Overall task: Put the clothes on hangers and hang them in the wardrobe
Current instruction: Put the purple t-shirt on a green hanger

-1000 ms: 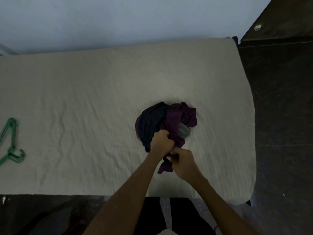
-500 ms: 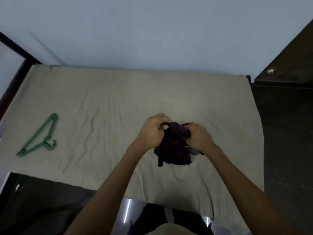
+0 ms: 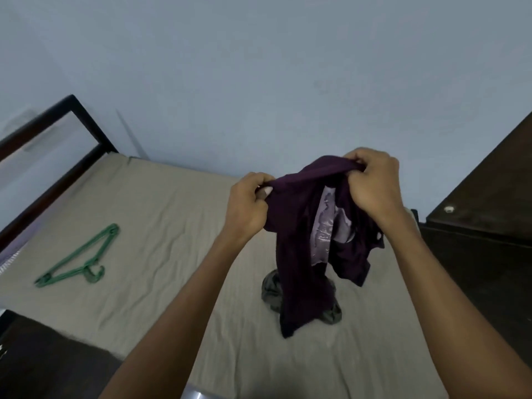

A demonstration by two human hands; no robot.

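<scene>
A dark purple garment (image 3: 299, 226) with a pale print on it hangs in the air above the bed. My left hand (image 3: 249, 204) grips its top edge on the left, and my right hand (image 3: 374, 182) grips the top edge on the right. Its lower end trails down to a crumpled grey garment (image 3: 270, 289) lying on the bed sheet. A green plastic hanger (image 3: 79, 259) lies flat on the sheet far to the left, well away from both hands.
The bed (image 3: 161, 226) is covered with a beige wrinkled sheet. A dark bed frame (image 3: 74, 110) rises at the left against a pale blue wall. Dark wooden furniture (image 3: 483, 203) stands close on the right, and a dark surface (image 3: 43, 364) fills the lower left.
Both hands have lifted the purple garment up off the bed and pulled apart, so it now hangs open between them. The grey garment stayed on the sheet. My view has tilted upward.
</scene>
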